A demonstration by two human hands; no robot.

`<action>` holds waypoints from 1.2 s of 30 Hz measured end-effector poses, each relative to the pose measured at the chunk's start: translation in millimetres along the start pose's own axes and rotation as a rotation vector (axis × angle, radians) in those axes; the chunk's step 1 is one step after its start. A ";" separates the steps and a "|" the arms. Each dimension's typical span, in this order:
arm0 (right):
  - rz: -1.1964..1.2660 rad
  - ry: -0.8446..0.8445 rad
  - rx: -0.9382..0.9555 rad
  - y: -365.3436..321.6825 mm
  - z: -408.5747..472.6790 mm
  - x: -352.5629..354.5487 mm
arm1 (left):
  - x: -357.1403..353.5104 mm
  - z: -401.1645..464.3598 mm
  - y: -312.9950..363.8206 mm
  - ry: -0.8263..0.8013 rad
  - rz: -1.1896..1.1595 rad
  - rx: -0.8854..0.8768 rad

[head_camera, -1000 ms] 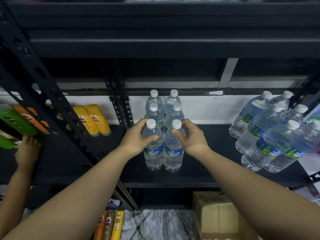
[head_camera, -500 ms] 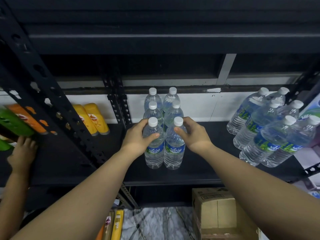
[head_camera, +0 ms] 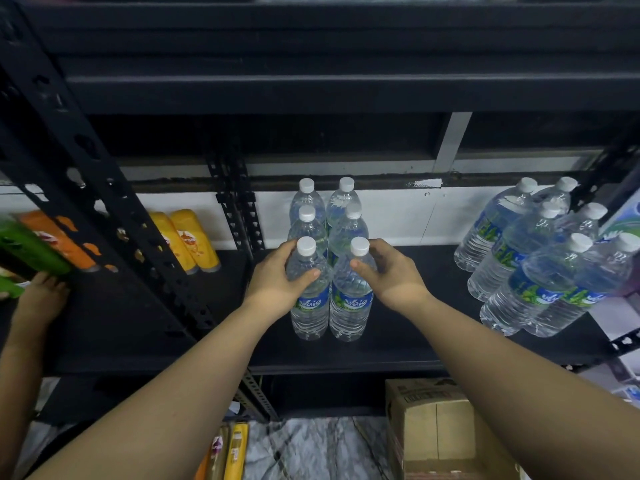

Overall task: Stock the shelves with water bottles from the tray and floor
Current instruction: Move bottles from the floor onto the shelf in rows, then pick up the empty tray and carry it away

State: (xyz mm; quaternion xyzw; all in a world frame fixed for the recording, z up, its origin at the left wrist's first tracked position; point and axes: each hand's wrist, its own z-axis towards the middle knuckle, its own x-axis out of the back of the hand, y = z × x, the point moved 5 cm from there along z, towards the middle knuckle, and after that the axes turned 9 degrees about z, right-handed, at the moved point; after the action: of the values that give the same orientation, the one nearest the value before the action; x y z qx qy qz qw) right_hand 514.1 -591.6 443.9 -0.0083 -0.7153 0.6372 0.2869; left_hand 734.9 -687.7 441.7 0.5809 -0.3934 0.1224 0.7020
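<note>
Fingers of left hand (head_camera: 277, 282) curled on front-left Waiq bottle (head_camera: 309, 292), right hand (head_camera: 391, 277) on front-right bottle (head_camera: 351, 296) | both upright, touching, on black shelf (head_camera: 398, 341) | step: pair being seated, prob. | next: release w/o tipping.

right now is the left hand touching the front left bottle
Touching: the head view shows the left hand wrapped around the front left bottle, thumb across its shoulder.

To your left, two yellow plastic bottles (head_camera: 188, 239) lean on the neighbouring shelf, near an orange pack (head_camera: 57, 239) and a green pack (head_camera: 29, 252). Below you, a brown cardboard box (head_camera: 438, 426) sits on the marbled grey floor (head_camera: 311, 448), with slim yellow and orange packets (head_camera: 232, 452) just left.
</note>
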 end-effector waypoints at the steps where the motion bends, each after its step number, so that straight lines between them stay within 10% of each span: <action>1: 0.017 -0.006 -0.009 1.0 -2.6 0.7 | 1.8 -1.2 1.6 0.014 0.019 -0.009; 14: -0.178 0.050 0.073 -5.5 -42.2 22.5 | 16.6 -48.8 42.8 0.292 0.376 -0.274; 36: -0.257 0.017 -0.229 216.1 -267.2 200.0 | -271.9 -233.0 79.1 -0.296 0.342 -0.133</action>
State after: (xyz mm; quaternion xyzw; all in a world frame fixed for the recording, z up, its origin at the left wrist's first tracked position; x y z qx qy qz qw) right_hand 383.2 -233.2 332.1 0.0452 -0.7759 0.5093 0.3695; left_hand 601.2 -374.3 306.2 0.4699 -0.5919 0.1267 0.6424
